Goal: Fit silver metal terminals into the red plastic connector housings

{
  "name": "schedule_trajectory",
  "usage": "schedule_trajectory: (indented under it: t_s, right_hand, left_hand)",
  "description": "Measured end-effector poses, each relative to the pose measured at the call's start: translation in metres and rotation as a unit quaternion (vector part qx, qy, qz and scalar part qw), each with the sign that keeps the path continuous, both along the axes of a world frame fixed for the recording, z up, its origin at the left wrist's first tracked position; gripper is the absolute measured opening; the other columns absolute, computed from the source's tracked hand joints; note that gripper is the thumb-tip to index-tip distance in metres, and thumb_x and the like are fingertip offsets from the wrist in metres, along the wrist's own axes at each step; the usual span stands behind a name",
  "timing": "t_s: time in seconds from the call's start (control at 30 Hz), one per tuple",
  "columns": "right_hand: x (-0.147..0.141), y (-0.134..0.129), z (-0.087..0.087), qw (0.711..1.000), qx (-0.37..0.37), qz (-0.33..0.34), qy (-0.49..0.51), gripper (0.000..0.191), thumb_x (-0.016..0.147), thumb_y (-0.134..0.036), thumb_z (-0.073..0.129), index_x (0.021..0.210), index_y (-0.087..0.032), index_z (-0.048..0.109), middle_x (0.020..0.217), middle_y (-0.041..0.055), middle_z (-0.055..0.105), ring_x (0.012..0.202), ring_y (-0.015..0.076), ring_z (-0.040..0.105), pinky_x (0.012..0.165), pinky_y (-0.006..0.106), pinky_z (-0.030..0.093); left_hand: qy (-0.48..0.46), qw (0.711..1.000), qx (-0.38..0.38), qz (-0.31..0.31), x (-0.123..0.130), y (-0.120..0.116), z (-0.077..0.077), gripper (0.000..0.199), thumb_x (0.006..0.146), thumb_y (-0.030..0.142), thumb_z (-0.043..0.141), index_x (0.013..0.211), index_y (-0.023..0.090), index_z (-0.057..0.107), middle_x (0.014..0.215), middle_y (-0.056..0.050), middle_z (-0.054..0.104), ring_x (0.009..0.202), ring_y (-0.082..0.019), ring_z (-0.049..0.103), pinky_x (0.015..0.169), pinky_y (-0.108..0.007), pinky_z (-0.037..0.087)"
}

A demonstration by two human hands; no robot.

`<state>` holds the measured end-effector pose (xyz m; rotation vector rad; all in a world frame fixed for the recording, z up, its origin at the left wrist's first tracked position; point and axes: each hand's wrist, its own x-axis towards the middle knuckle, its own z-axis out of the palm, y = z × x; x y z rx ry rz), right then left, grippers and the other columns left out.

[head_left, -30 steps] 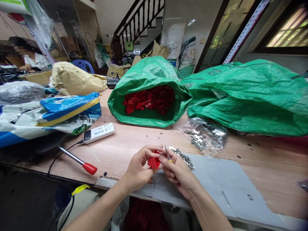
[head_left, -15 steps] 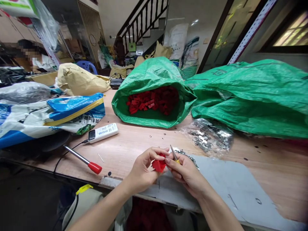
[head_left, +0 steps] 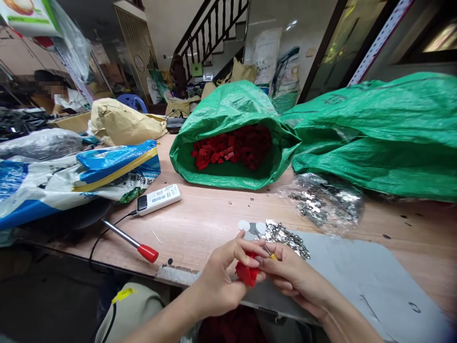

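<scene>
Closed round a small folded red piece (head_left: 247, 271), my left hand (head_left: 224, 271) is above the table's front edge. My right hand (head_left: 296, 274) is up against it, its fingertips touching the red piece. In that right hand is a thin pointed metal tool with a yellow handle (head_left: 273, 256), its tip slanting up and left. Whether the tool touches the red piece is hidden by fingers. Just beyond my hands lies a pile of small shiny metal parts (head_left: 287, 238) on a grey sheet (head_left: 350, 267).
An open green sack (head_left: 228, 105) holds many red pieces; another green sack (head_left: 378, 128) lies to the right. A clear bag of metal parts (head_left: 324, 202), a white device (head_left: 159, 199) and a red-tipped lever (head_left: 147, 252) are on the table. A person (head_left: 53, 93) sits far left.
Both hands have moved down and slightly right in view, still holding the red piece and the tool. More of the metal pile shows beyond them. The whole view has shifted a little.
</scene>
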<state>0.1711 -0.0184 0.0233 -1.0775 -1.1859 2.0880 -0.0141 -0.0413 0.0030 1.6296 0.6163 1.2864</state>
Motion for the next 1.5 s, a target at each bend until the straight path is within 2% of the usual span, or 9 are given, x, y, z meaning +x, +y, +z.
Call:
schedule_trajectory:
  t_s: [0.3,0.47,0.57,0.67,0.83,0.93,1.03,1.3,1.5]
  right_hand:
    - [-0.004,-0.013,-0.001,0.988,-0.138,0.008,0.069,0.049,0.064,-0.043,0.088,0.092,-0.016,0.059,0.052,-0.0105,0.044,0.037,-0.0015,0.012,0.032,0.013,0.004]
    - [0.009,-0.008,0.005,0.989,0.068,-0.091,-0.094,0.041,0.076,-0.05,0.077,0.098,-0.018,0.065,0.064,-0.0028,0.058,0.04,0.0037,0.031,0.037,0.018,0.022]
    - [0.024,0.002,0.002,0.891,0.281,-0.215,-0.283,0.03,0.084,-0.045,0.067,0.096,-0.018,0.072,0.069,0.0014,0.061,0.055,0.014,0.052,0.05,0.025,0.039]
    - [0.024,0.009,-0.01,0.804,0.419,-0.179,-0.381,0.019,0.089,-0.034,0.059,0.085,-0.021,0.073,0.081,0.004,0.065,0.073,0.0199,0.063,0.064,0.03,0.045]
    - [-0.001,0.003,-0.027,0.666,0.487,-0.134,-0.549,0.018,0.092,-0.029,0.059,0.078,-0.022,0.068,0.086,0.0024,0.067,0.069,0.0189,0.063,0.057,0.029,0.037]
    - [-0.011,-0.001,-0.026,0.618,0.481,-0.139,-0.606,0.02,0.093,-0.029,0.059,0.077,-0.022,0.068,0.086,0.0026,0.068,0.065,0.0184,0.062,0.053,0.03,0.032]
    - [-0.009,0.001,-0.02,0.633,0.469,-0.133,-0.601,0.024,0.093,-0.025,0.054,0.073,-0.021,0.066,0.083,0.005,0.069,0.069,0.0204,0.064,0.056,0.031,0.034]
    - [0.004,0.005,-0.006,0.796,0.416,-0.123,-0.423,0.03,0.091,-0.039,0.055,0.067,-0.024,0.062,0.064,0.0037,0.069,0.058,0.0216,0.061,0.058,0.032,0.041]
    - [0.008,-0.013,-0.006,0.798,0.455,-0.034,-0.393,0.024,0.093,-0.031,0.052,0.073,-0.023,0.063,0.071,0.0041,0.071,0.065,0.022,0.064,0.063,0.032,0.042]
  left_hand:
    - [-0.029,0.995,-0.033,-0.093,-0.009,-0.004,0.002,0.037,0.08,-0.004,0.07,0.095,0.026,0.052,0.117,0.001,0.072,0.127,-0.024,0.061,0.122,-0.058,0.021]
    - [-0.058,0.994,-0.084,-0.047,-0.014,0.004,0.002,0.033,0.08,0.0,0.072,0.096,0.026,0.058,0.124,-0.001,0.069,0.125,-0.023,0.062,0.112,-0.047,0.043]
    - [-0.011,0.992,-0.127,-0.011,-0.017,0.006,0.005,0.028,0.078,0.006,0.077,0.097,0.024,0.067,0.129,-0.007,0.063,0.125,-0.024,0.06,0.1,-0.037,0.054]
    - [0.06,0.988,-0.14,0.005,-0.017,0.004,0.005,0.029,0.076,0.011,0.079,0.101,0.024,0.074,0.119,-0.008,0.061,0.115,-0.022,0.063,0.092,-0.032,0.058]
    - [0.12,0.984,-0.131,0.012,-0.012,-0.004,-0.002,0.035,0.077,0.016,0.078,0.11,0.025,0.074,0.11,-0.006,0.061,0.1,-0.019,0.066,0.086,-0.028,0.06]
    - [0.125,0.984,-0.126,0.026,-0.01,-0.003,-0.007,0.035,0.076,0.018,0.078,0.111,0.023,0.073,0.107,-0.007,0.063,0.097,-0.019,0.066,0.083,-0.028,0.06]
    - [0.094,0.98,-0.17,0.053,-0.012,0.003,-0.009,0.036,0.074,0.023,0.081,0.109,0.02,0.072,0.106,-0.007,0.066,0.093,-0.019,0.068,0.083,-0.03,0.06]
    - [-0.012,0.958,-0.271,0.087,-0.019,0.014,-0.008,0.05,0.074,0.032,0.083,0.118,0.016,0.065,0.102,-0.008,0.073,0.095,-0.021,0.07,0.086,-0.034,0.059]
    - [-0.029,0.956,-0.275,0.102,-0.019,0.017,-0.006,0.057,0.077,0.035,0.08,0.129,0.017,0.062,0.107,-0.009,0.073,0.099,-0.022,0.069,0.084,-0.031,0.057]
